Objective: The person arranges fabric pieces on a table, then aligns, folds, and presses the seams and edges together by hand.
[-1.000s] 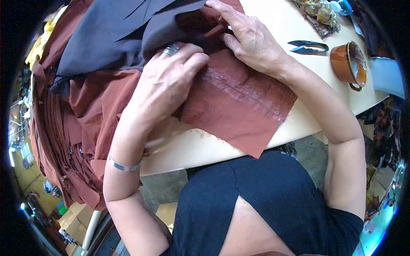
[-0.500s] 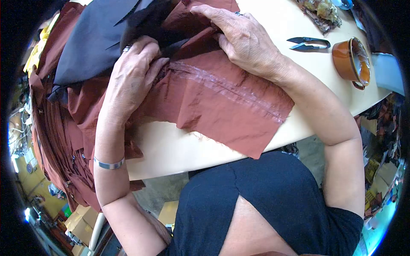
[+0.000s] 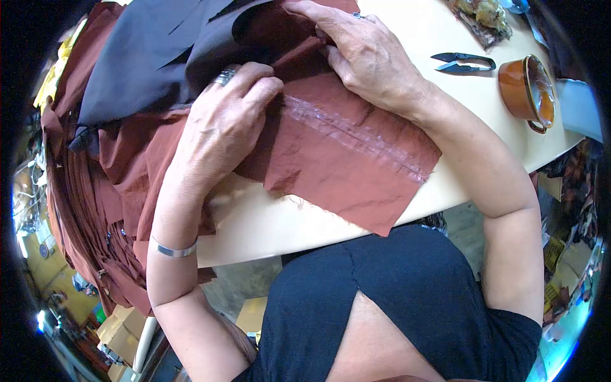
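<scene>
Reddish-brown fabric (image 3: 347, 184) with frayed edges lies over the table, a pale glossy strip running along its seam. Black fabric (image 3: 143, 70) is bunched with it at the upper left. My left hand (image 3: 232, 118), with rings on a finger, is closed on the brown cloth where the black layer folds over; its fingertips are partly hidden. Farther up and to the right, my right hand (image 3: 369, 57) pinches a fold of the same brown cloth between thumb and fingers.
Black thread snips (image 3: 463, 64) lie right of my right hand. Beside them stands a brown pot (image 3: 517, 89) with amber contents. A crumpled brownish bundle (image 3: 487, 22) sits at the top right. Gathered brown cloth (image 3: 89, 216) hangs over the left side of the cream table (image 3: 254, 226).
My left hand has slid right along the seam, covering the near end of the glossy strip. The black fabric now bulges up beside its fingers. My right hand has barely moved.
</scene>
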Action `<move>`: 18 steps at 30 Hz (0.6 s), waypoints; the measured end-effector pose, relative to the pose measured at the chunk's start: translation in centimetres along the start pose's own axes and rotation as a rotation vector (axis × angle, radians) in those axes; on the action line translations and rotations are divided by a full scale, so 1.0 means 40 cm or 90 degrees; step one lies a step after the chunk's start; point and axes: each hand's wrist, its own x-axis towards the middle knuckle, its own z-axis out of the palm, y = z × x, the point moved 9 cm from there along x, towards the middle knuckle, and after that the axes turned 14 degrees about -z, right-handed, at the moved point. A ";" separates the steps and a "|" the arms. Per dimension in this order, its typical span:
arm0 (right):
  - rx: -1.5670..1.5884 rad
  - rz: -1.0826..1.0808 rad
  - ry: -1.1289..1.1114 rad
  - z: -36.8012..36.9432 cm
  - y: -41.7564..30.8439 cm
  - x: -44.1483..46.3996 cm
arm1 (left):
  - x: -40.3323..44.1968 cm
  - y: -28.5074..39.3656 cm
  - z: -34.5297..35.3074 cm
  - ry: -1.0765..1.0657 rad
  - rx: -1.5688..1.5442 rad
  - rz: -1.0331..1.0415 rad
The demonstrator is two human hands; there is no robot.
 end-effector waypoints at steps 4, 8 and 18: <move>0.002 -0.037 0.026 0.007 0.005 -0.002 | 0.007 -0.018 0.001 -0.023 -0.027 -0.019; 0.013 -0.020 0.007 0.000 -0.002 0.003 | 0.018 -0.027 0.007 -0.084 -0.072 -0.018; 0.011 -0.008 -0.006 0.000 0.001 0.004 | 0.029 -0.023 0.012 -0.133 -0.092 -0.016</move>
